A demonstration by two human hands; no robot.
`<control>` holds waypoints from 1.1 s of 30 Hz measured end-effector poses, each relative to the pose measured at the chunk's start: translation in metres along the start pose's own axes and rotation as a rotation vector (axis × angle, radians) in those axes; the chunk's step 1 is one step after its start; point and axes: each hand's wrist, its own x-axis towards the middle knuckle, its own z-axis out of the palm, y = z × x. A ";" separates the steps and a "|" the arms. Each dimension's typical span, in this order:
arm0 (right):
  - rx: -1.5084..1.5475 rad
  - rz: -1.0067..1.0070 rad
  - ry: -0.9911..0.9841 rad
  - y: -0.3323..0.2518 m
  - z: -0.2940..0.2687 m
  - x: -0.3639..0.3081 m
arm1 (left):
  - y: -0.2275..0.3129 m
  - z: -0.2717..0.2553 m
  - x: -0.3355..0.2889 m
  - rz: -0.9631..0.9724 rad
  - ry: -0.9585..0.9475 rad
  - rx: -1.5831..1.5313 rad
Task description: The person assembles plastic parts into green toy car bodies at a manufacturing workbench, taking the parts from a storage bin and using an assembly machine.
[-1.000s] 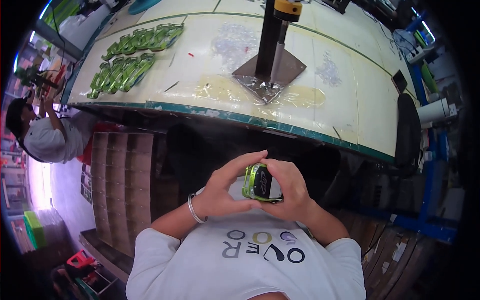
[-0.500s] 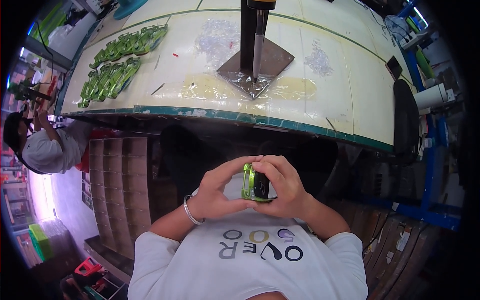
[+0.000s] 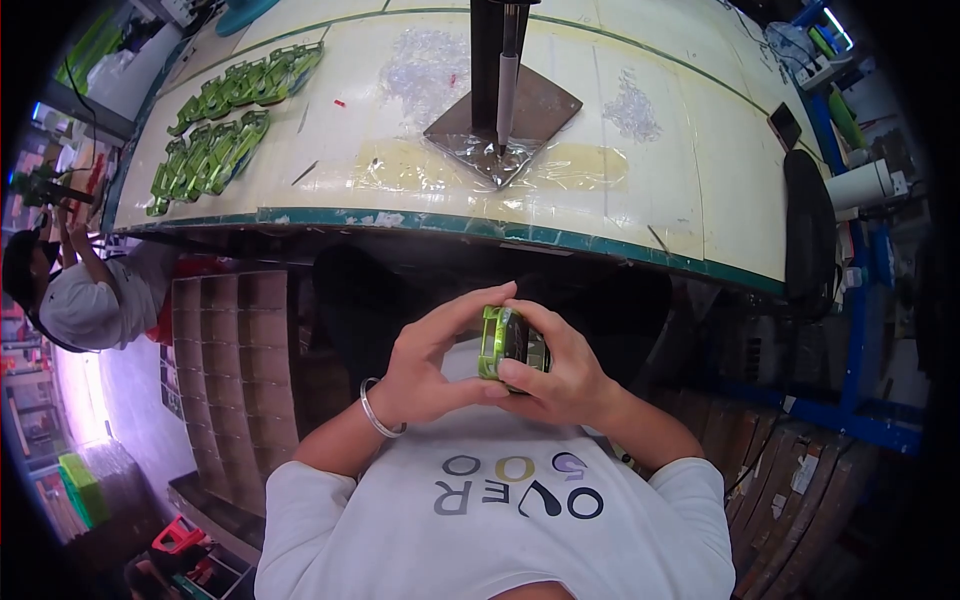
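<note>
A cream-topped, green-edged bench (image 3: 725, 190) carries two rows of glossy green plastic frames (image 3: 207, 162), seemingly aligned for order. Before it, the left hand (image 3: 425, 365), arched wide, and right hand (image 3: 568, 372), wrapped closer, hold a boxy green-and-black piece (image 3: 495, 342) near the torso, apparently to steady it.

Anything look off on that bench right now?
The green table edging looks chipped, with pale patches showing, and one small red scrap lies stray, left of the scattered clear plastic pieces.
</note>
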 end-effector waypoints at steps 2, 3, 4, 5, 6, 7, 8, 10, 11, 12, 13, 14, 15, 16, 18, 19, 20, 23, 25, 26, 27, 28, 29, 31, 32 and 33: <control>-0.011 0.004 0.003 0.001 0.000 0.001 | -0.001 0.001 0.000 -0.017 0.007 -0.021; -0.022 0.006 0.006 0.001 0.000 0.001 | -0.001 0.002 0.000 -0.039 0.015 -0.050; -0.022 0.007 0.005 0.002 0.000 0.000 | -0.001 0.003 0.000 -0.060 0.025 -0.079; -0.008 0.010 0.014 0.004 0.001 -0.002 | -0.001 0.004 0.001 -0.061 0.025 -0.081; 0.007 0.013 0.023 0.006 0.001 -0.004 | 0.000 0.004 0.002 -0.086 0.026 -0.090; 0.006 0.013 0.022 0.006 0.000 -0.004 | 0.001 0.004 0.003 -0.110 0.027 -0.099; 0.017 0.024 0.017 0.006 0.000 -0.004 | -0.001 0.003 0.004 -0.109 0.027 -0.100; 0.028 0.035 0.012 0.006 0.000 -0.004 | -0.007 0.000 0.005 -0.034 -0.002 -0.024; 0.035 0.066 0.001 0.006 0.000 -0.003 | -0.008 0.000 0.006 -0.034 -0.001 -0.024; 0.041 0.097 -0.010 0.005 0.001 -0.003 | -0.010 0.000 0.007 -0.059 0.018 -0.088; 0.040 0.098 -0.008 0.006 0.003 -0.004 | -0.010 0.000 0.009 -0.085 0.033 -0.152; 0.075 0.121 0.059 0.006 0.006 -0.005 | -0.010 0.000 0.010 -0.085 0.029 -0.152; 0.111 0.143 0.127 0.007 0.008 -0.005 | -0.009 0.000 0.012 -0.057 0.034 -0.182; 0.112 0.145 0.129 0.007 0.007 -0.005 | -0.009 0.000 0.012 -0.032 0.042 -0.212; 0.037 0.160 0.088 0.008 0.001 -0.001 | -0.006 -0.006 0.012 -0.085 0.022 -0.315; 0.039 0.163 0.091 0.008 -0.002 0.001 | -0.005 -0.009 0.012 -0.135 0.002 -0.419; -0.034 0.159 0.019 0.009 -0.006 0.002 | -0.003 -0.010 0.012 -0.141 0.000 -0.417; -0.155 0.121 -0.103 0.010 -0.014 0.006 | 0.000 -0.010 0.008 -0.247 -0.004 -0.414; -0.204 0.087 -0.154 0.014 -0.017 0.008 | -0.003 -0.010 0.006 -0.205 -0.003 -0.403; -0.155 0.085 -0.174 0.016 -0.018 0.009 | -0.005 -0.010 0.004 -0.159 0.000 -0.395; -0.106 0.083 -0.194 0.017 -0.018 0.009 | -0.007 -0.009 0.002 -0.162 0.000 -0.392; -0.108 0.088 -0.189 0.017 -0.016 0.007 | -0.009 -0.008 0.001 -0.152 0.013 -0.341; -0.052 0.146 -0.145 0.018 -0.011 0.003 | -0.010 -0.007 0.000 -0.141 0.026 -0.289; 0.005 0.211 -0.096 0.019 -0.009 -0.001 | -0.008 -0.009 0.002 -0.171 -0.010 -0.274; -0.025 0.200 -0.116 0.020 -0.010 -0.003 | -0.008 -0.010 0.004 -0.198 -0.041 -0.260; -0.055 0.189 -0.137 0.022 -0.011 -0.005 | -0.007 -0.011 0.006 -0.206 -0.047 -0.261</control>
